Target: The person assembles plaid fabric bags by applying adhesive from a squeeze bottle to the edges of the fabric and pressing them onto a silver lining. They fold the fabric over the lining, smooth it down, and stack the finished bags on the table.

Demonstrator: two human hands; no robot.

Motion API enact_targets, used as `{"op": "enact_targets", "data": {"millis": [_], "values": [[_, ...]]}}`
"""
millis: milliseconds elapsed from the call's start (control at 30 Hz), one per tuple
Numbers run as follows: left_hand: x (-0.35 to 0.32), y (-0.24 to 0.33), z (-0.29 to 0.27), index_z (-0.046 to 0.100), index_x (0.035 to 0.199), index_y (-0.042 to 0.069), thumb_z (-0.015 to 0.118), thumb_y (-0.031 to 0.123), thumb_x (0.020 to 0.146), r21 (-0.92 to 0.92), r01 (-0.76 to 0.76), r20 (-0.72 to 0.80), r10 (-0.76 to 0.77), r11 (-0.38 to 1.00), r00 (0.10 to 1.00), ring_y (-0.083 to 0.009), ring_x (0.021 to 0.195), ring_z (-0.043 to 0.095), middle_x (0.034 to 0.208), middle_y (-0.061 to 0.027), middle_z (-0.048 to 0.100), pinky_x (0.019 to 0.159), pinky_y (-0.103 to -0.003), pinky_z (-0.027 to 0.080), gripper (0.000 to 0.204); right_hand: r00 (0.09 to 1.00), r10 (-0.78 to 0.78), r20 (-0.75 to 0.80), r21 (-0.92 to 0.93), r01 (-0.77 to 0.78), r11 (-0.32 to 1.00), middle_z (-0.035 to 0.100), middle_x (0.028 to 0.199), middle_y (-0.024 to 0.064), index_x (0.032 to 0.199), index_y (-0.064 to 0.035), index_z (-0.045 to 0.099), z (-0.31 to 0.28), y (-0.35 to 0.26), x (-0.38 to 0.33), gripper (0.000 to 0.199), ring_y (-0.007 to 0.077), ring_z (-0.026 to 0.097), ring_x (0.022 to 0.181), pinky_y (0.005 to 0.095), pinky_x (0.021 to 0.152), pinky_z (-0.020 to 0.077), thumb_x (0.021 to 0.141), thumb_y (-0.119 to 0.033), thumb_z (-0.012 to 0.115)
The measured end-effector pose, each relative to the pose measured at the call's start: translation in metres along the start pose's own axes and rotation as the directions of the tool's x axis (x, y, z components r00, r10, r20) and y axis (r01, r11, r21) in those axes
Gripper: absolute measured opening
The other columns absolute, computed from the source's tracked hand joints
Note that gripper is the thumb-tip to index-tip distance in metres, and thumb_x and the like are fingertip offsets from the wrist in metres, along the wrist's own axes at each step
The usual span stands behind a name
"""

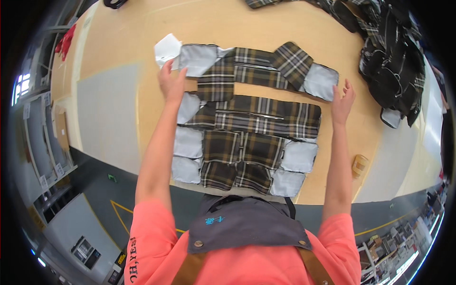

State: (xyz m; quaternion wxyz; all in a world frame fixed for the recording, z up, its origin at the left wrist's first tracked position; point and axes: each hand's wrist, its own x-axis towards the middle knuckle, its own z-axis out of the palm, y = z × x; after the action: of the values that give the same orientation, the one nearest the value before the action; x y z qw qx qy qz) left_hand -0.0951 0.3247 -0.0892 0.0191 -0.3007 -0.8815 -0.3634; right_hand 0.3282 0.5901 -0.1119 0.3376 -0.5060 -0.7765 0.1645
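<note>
Plaid fabric pieces (270,105) on a desk (199,23).
Left hand (171,86) near white piece (166,49), right hand (342,105) opposite; each grip apart.

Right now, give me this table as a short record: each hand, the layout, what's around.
Left hand: open, at the white sheet; contact unclear
Right hand: open, beside a pale grey panel
Layout: plaid pieces in rows, pale grey panels at their sides
Surface: tan table
Upper right: dark heap, partly plaid
Right: small amber object
</note>
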Motion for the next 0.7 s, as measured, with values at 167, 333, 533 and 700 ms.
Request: {"op": "enact_targets", "data": {"millis": [167,333,533,700], "values": [[-0.092,0.013,-0.056,0.064,0.11,0.005,0.073,0.02,0.083,0.061,-0.131,0.225,0.114,0.99,0.968,-0.0275,0.099,0.059,0.105,-0.0122,0.063,0.088,-0.038,0.046,0.032,0.955,0.052,0.291,0.068,-0.075,0.995,0.057,0.109,0.0123,0.122,-0.0023,0.054,-0.043,-0.055,-0.07,0.044,0.0281,0.054,0.097,0.037,0.088,0.0439,0.084,-0.018,0.07],[-0.156,0.022,-0.055,0.059,0.115,0.008,0.076,0.02,0.076,0.155,-0.254,0.34,0.19,0.955,0.921,-0.0304,0.101,0.055,0.107,-0.0099,0.061,0.089,-0.04,0.041,0.044,0.931,0.051,0.362,-0.154,0.006,0.988,0.059,0.095,0.0102,0.11,-0.0058,0.059,-0.039,-0.047,-0.133,0.034,0.0289,0.054,0.089,0.038,0.08,0.0431,0.081,-0.017,0.073],[-0.16,0.009,-0.048,0.064,0.081,0.013,0.075,0.018,0.077,0.147,-0.189,0.342,0.129,0.971,0.931,-0.03,0.1,0.053,0.102,-0.0076,0.057,0.085,-0.039,0.041,0.013,0.934,0.028,0.357,-0.108,0.011,0.994,0.059,0.089,0.01,0.086,-0.006,0.057,-0.034,-0.047,-0.136,0.015,0.0298,0.054,0.089,0.0402,0.08,0.0409,0.083,-0.014,0.07],[-0.158,0.035,-0.058,0.063,0.09,0.013,0.078,0.023,0.073,0.153,-0.321,0.281,0.27,0.935,0.921,-0.029,0.101,0.051,0.101,-0.0074,0.057,0.084,-0.04,0.04,0.025,0.98,0.126,0.154,0.108,-0.143,0.984,0.057,0.108,0.0153,0.091,-0.0035,0.056,-0.041,-0.096,-0.134,0.012,0.0301,0.05,0.117,0.04,0.096,0.0382,0.091,-0.013,0.063]]}}
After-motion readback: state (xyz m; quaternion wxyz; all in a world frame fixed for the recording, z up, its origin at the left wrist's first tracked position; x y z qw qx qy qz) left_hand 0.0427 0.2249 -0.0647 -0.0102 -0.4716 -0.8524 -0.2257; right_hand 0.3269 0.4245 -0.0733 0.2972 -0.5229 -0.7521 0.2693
